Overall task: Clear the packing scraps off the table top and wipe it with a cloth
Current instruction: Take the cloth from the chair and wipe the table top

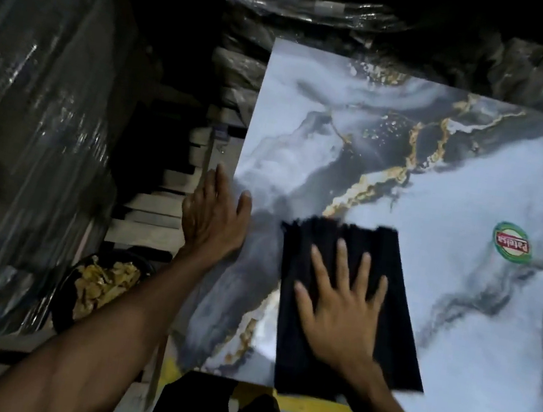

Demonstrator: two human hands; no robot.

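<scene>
Right hand (343,305) is flat on a folded black cloth (346,305), fingers spread and straight, pressing it onto the marble-look bench (453,202) — grey and white swirls with gold veins. The cloth sits at the near-left part of the top, its near end hanging just past the front edge. Left hand (213,215) is open too, palm down on the bench's left edge, fingers stretched out and gripping nothing. Out to the right, well apart from the cloth, there's a round green and red sticker (513,242) stuck on the surface. Down on the left, below the bench, a dark tub (61,295) holds crumpled yellowish scraps (104,284) — can't tell what they are. Plastic-wrapped bundles (37,88) are piled on the far left, all pretty dim.
</scene>
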